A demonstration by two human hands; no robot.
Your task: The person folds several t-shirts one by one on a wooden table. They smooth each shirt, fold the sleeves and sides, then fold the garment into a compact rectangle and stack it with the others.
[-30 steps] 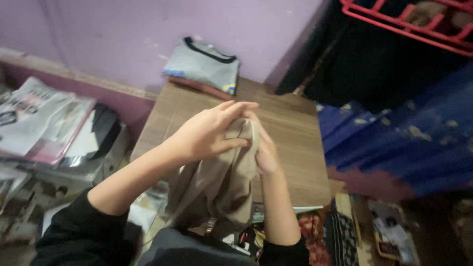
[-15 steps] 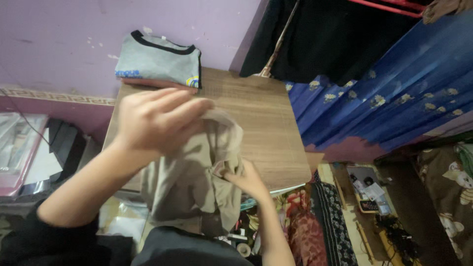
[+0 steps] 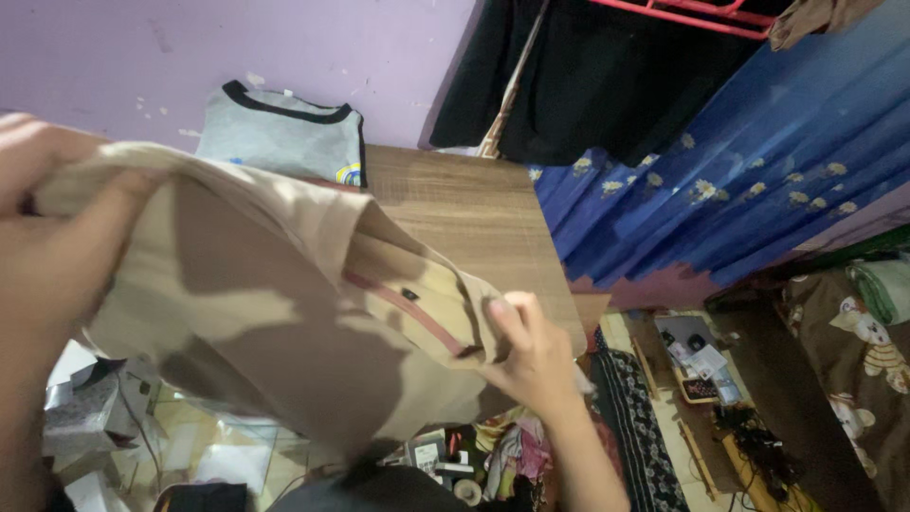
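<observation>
A beige garment (image 3: pixel 275 294) with a dark red trim line hangs stretched between my two hands above a small wooden table (image 3: pixel 474 204). My left hand (image 3: pixel 43 228) is close to the camera at the left edge and grips one end of the cloth. My right hand (image 3: pixel 531 351) pinches the other end near the trim, over the table's front right corner. The cloth hides most of the tabletop's left side.
A folded grey shirt with black collar (image 3: pixel 284 142) lies on a reddish folded item at the table's back against a purple wall. A blue flowered cloth (image 3: pixel 720 180) hangs to the right. Clutter covers the floor (image 3: pixel 701 379) around the table.
My hands have pulled apart, spreading the bunched garment out wide. My left hand rose toward the camera and to the left; my right hand stayed low at the right.
</observation>
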